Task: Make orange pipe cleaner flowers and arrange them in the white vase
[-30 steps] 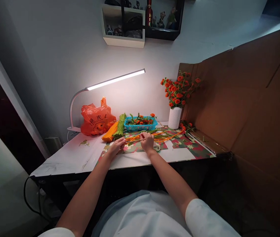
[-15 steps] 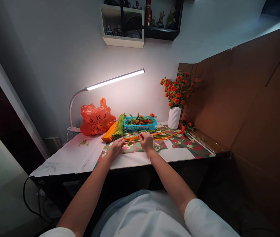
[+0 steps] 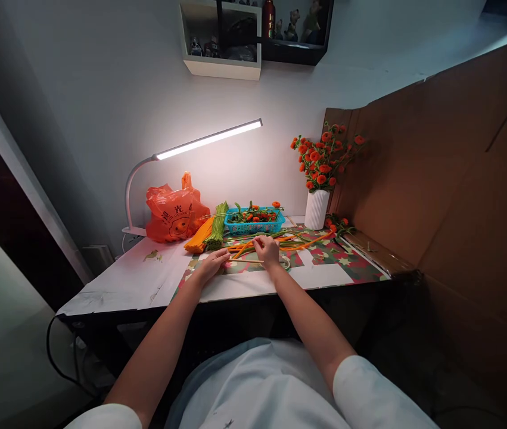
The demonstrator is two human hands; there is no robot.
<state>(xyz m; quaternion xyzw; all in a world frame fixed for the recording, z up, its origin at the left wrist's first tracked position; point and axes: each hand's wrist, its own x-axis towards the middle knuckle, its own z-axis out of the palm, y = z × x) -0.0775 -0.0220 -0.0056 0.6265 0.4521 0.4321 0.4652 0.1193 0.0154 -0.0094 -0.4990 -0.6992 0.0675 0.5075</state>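
My left hand (image 3: 214, 263) rests low over the table's front, its fingers closed on the end of a thin wooden stick (image 3: 245, 260). The stick points right, passing beneath my right hand (image 3: 268, 250). An orange pipe cleaner (image 3: 240, 250) slants up from near the stick to the pinched fingertips of that right hand. Behind both hands lie loose orange and green pipe cleaners (image 3: 300, 243). A roll of tape (image 3: 285, 263) sits just right of my right wrist.
Bundles of orange (image 3: 199, 236) and green pipe cleaners (image 3: 217, 227) lie by a red plastic bag (image 3: 175, 211). A blue basket (image 3: 255, 227) holds orange flowers. Farther right stand a white vase (image 3: 316, 210) and a cardboard wall (image 3: 414, 161). A lamp (image 3: 208, 140) shines overhead.
My right hand has come off the stick and risen slightly, and an orange strand now shows at its fingertips. My left hand stays at the stick's left end.
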